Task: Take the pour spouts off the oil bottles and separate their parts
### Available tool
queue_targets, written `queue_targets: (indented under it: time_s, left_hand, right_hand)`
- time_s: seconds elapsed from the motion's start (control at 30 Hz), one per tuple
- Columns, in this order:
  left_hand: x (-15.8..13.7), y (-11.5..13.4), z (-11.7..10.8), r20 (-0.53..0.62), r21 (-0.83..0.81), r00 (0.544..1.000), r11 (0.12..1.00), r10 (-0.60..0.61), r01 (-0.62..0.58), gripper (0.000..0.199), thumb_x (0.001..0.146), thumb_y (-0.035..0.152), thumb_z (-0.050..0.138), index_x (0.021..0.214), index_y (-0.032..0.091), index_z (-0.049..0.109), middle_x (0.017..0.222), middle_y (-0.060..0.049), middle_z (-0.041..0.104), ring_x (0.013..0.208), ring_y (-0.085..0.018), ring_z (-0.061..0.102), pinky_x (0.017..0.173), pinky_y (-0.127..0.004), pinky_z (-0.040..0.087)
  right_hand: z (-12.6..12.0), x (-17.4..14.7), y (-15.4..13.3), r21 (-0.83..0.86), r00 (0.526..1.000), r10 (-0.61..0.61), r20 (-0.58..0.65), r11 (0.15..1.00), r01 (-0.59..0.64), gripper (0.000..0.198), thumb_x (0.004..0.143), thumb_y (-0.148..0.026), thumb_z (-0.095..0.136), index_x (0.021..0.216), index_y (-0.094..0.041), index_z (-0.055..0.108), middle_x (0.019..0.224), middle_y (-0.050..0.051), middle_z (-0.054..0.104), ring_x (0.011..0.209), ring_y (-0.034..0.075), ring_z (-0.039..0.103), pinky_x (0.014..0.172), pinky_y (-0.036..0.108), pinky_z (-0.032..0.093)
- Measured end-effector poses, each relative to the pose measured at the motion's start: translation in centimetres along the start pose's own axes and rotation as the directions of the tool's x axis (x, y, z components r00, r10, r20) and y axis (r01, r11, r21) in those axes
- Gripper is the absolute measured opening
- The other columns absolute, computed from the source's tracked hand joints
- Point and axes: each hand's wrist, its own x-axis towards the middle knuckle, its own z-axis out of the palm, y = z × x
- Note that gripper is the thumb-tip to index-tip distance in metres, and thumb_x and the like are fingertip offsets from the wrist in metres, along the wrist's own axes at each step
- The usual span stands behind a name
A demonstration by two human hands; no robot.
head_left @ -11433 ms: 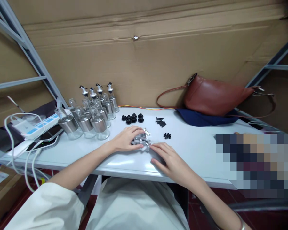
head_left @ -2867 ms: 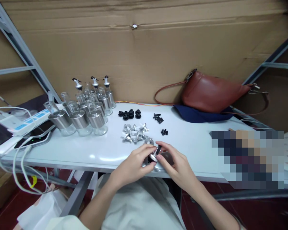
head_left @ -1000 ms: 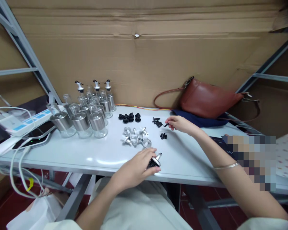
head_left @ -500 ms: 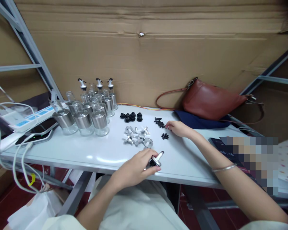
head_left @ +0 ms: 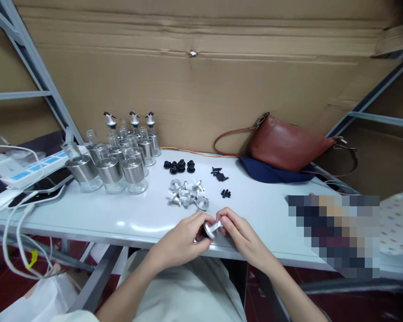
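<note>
Near the front edge of the table, my left hand [head_left: 190,235] is closed around the base of a silver bottle pourer [head_left: 211,230], its spout tilted up to the right. My right hand [head_left: 242,232] has its thumb and fingers pinched together at the spout's tip; whatever is between them is hidden. Just beyond lies a cluster of silver pourer tops [head_left: 187,196]. Small black strips [head_left: 219,175] form a loose pile behind, and a smaller group of short black pieces [head_left: 225,193] lies closer. Several black stoppers [head_left: 179,167] stand at the back.
Glass bottles with steel bands [head_left: 111,173] crowd the left, a few at the back topped with pourers [head_left: 134,119]. A power strip [head_left: 36,172] and white cables sit further left. A brown handbag [head_left: 285,144] rests on dark blue cloth [head_left: 268,172] at the right. Cardboard [head_left: 195,98] walls the back.
My right hand has come from the black strips to the pourer's spout tip beside my left hand. My left hand keeps hold of the pourer. The view has shifted slightly.
</note>
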Motion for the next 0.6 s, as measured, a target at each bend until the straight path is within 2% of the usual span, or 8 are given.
queue_targets:
  time_s: [0.2,0.37,0.5,0.6]
  left_hand:
    - [0.01,0.58,-0.33,0.049,0.078,0.999,0.997,0.014,-0.018,0.008,0.077,0.020,0.055,0.083,0.019,0.049,0.083,0.001,0.049,0.072,-0.012,0.046,0.069,-0.025,0.039]
    - [0.02,0.53,-0.43,0.084,0.044,0.996,0.999,0.004,-0.007,0.010,0.078,0.023,0.055,0.082,0.019,0.046,0.084,0.001,0.048,0.072,-0.012,0.046,0.069,-0.025,0.039]
    - [0.01,0.04,-0.27,0.037,-0.036,0.999,0.999,0.020,-0.018,0.015,0.076,0.017,0.055,0.084,0.020,0.043,0.094,-0.001,0.052,0.080,-0.013,0.049,0.073,-0.025,0.040]
    - [-0.03,-0.12,-0.18,-0.014,-0.079,1.000,0.997,-0.007,0.006,0.013,0.078,0.016,0.052,0.081,0.019,0.040,0.099,-0.003,0.055,0.084,-0.013,0.051,0.075,-0.025,0.040]
  right_hand:
    - [-0.09,0.27,0.26,-0.067,0.999,-0.050,0.007,0.996,0.051,0.033,0.096,-0.042,0.032,0.074,-0.020,0.044,0.066,-0.002,0.046,0.060,0.012,0.043,0.058,0.023,0.034]
    - [0.11,0.38,0.39,-0.108,0.997,-0.071,-0.008,0.992,0.069,0.038,0.096,-0.042,0.031,0.065,-0.020,0.036,0.061,-0.003,0.040,0.057,0.012,0.038,0.056,0.024,0.031]
    - [0.16,0.28,0.71,-0.055,0.998,-0.047,-0.036,0.997,0.045,0.042,0.096,-0.046,0.028,0.062,-0.021,0.028,0.057,-0.005,0.030,0.052,0.011,0.030,0.052,0.024,0.028]
    - [0.15,0.18,0.72,-0.011,0.997,-0.013,-0.078,1.000,0.012,0.042,0.095,-0.046,0.029,0.061,-0.021,0.029,0.056,-0.005,0.029,0.050,0.011,0.029,0.050,0.024,0.028]
